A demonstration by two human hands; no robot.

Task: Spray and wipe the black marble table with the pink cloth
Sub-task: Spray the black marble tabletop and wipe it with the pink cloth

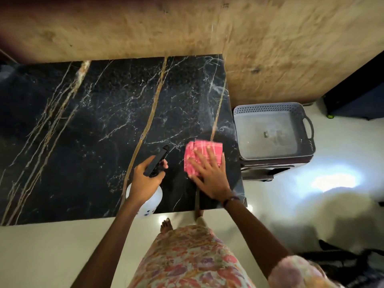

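Note:
The black marble table with gold and white veins fills the left and middle of the view. A folded pink checked cloth lies flat near its front right corner. My right hand presses on the cloth with fingers spread. My left hand grips the black spray head of a white spray bottle, held above the table's front edge with the nozzle pointing away from me, just left of the cloth.
A grey perforated plastic basket sits on a dark stool right of the table. A tan wall runs behind the table. Pale floor lies in front, with my feet and floral dress. A dark object stands at the far right.

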